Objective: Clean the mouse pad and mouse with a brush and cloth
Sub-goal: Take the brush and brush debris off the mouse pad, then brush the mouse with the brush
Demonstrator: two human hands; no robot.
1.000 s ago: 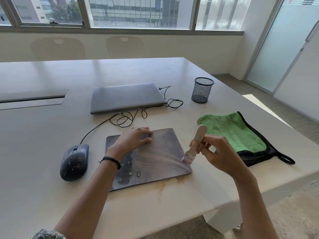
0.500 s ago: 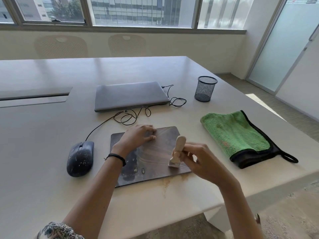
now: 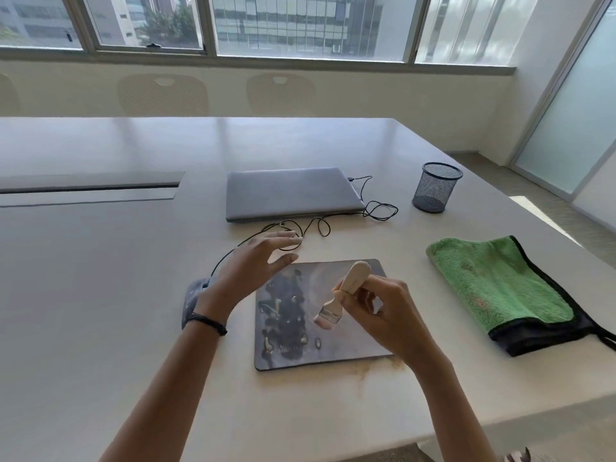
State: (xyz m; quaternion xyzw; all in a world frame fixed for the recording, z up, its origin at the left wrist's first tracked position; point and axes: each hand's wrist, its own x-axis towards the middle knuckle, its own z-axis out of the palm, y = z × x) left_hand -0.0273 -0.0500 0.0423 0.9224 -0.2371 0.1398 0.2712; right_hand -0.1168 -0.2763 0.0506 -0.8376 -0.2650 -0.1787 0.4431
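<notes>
Your right hand (image 3: 383, 308) grips the wooden-handled brush (image 3: 343, 291), bristles angled down over the dark stained mouse pad (image 3: 346, 341). Your left hand (image 3: 253, 265) hovers spread and empty over the pad's far-left corner, the speckled black mouse (image 3: 193, 301) partly hidden behind its wrist

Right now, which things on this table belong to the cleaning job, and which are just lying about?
Job:
mouse pad
mouse
brush, in right hand
green cloth

Lying about:
closed laptop
mesh cup

We log: right hand (image 3: 388, 311) gripping brush (image 3: 343, 293) over mouse pad (image 3: 346, 341) | left hand (image 3: 248, 265) spread, empty | mouse (image 3: 193, 301) | green cloth (image 3: 500, 285)
</notes>
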